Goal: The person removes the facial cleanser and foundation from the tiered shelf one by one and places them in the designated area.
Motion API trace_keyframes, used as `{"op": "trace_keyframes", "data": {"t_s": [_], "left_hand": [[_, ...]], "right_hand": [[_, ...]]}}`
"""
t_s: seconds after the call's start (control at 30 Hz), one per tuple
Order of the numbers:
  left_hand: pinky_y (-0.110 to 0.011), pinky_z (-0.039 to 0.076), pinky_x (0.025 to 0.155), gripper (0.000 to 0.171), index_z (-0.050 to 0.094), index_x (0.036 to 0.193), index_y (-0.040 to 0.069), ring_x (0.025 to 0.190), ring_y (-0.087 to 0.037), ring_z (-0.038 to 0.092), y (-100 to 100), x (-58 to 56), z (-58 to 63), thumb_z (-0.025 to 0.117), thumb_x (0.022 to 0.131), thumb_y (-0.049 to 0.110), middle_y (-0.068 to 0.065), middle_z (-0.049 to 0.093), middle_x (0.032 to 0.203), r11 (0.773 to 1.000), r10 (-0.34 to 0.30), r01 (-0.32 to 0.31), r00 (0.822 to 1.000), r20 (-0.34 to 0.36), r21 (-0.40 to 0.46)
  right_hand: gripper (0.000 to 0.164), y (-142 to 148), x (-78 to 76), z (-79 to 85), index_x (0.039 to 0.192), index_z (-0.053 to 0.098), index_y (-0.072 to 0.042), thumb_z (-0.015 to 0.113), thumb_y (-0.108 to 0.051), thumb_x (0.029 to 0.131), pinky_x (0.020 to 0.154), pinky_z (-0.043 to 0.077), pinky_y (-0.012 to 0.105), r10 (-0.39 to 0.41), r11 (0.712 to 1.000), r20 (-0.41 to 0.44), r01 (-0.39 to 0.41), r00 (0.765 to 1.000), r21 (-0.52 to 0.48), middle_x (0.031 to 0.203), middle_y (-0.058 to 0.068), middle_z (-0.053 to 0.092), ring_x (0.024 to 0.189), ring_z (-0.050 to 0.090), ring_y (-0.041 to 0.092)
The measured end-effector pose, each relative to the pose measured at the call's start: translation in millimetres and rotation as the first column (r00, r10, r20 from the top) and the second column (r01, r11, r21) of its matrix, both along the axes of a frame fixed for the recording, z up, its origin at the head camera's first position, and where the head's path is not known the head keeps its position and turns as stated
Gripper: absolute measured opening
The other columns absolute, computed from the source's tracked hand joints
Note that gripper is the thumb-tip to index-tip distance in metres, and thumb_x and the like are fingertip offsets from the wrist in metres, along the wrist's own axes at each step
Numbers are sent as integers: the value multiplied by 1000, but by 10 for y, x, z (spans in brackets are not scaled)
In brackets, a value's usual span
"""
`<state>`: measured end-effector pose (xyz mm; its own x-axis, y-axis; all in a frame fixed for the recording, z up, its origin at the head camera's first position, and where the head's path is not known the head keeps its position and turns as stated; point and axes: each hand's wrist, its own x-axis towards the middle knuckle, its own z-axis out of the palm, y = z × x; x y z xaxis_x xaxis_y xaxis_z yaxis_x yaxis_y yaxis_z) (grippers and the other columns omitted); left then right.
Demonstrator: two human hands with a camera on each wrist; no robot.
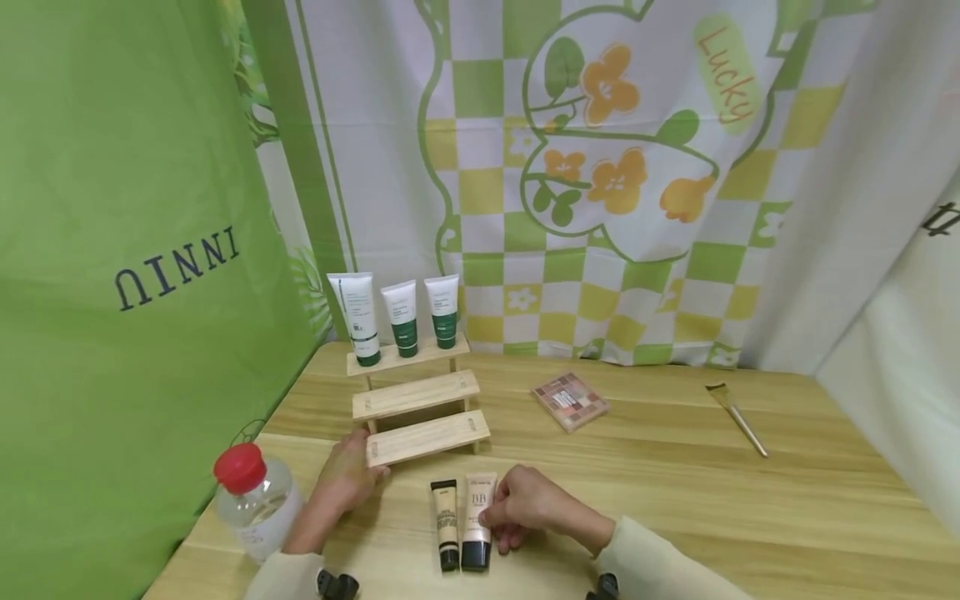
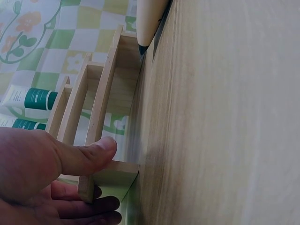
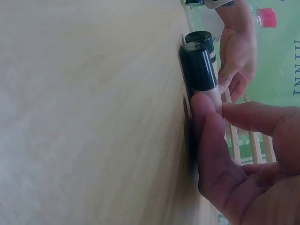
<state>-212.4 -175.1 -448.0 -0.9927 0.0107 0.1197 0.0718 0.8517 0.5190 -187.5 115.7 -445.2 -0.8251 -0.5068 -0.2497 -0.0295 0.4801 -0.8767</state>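
A three-step wooden rack stands on the table. My left hand grips the left end of its lowest step, thumb on one face and fingers behind, as the left wrist view shows at the step's end. Three white and green tubes stand on the top step. In front of the rack, a pale pink BB cream tube with a black cap lies at the table, pinched between thumb and fingers of my right hand. Just left of it lies a beige tube with black ends.
A clear bottle with a red cap stands by my left forearm. Behind the tubes, a square makeup palette lies right of the rack, and a flat brush farther right. A patterned curtain hangs along the table's back edge.
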Motion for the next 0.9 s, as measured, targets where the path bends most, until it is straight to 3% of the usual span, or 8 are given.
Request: {"op": "trace_keyframes", "data": {"t_s": [0.67,0.8,0.9], "left_hand": [[-57,47,92,57,50,122,-13,105,-48,57,12,15,15,80,78,7,-29,59,108,1000,1,-1,1000,0,-7],[-57,48,91,57,50,122,-14,104,-47,58,5,14,10,80,78,7,-29,60,107,1000,-1,1,1000,-1,-7],[-57,48,91,58,50,122,-14,103,-47,58,-1,14,0,80,78,8,-29,60,107,1000,-4,4,1000,1,-14]], "right_hand": [[22,22,-4,-21,68,68,0,73,-15,84,45,55,29,-15,1000,5,15,1000,-3,58,12,67,46,63,14],[24,57,-134,64,76,68,2,71,-19,87,50,57,33,-36,999,-29,35,999,-12,63,12,68,51,66,19],[23,81,-359,193,90,66,5,67,-19,91,60,59,38,-54,998,-133,48,990,-45,73,12,69,63,69,24]]}}
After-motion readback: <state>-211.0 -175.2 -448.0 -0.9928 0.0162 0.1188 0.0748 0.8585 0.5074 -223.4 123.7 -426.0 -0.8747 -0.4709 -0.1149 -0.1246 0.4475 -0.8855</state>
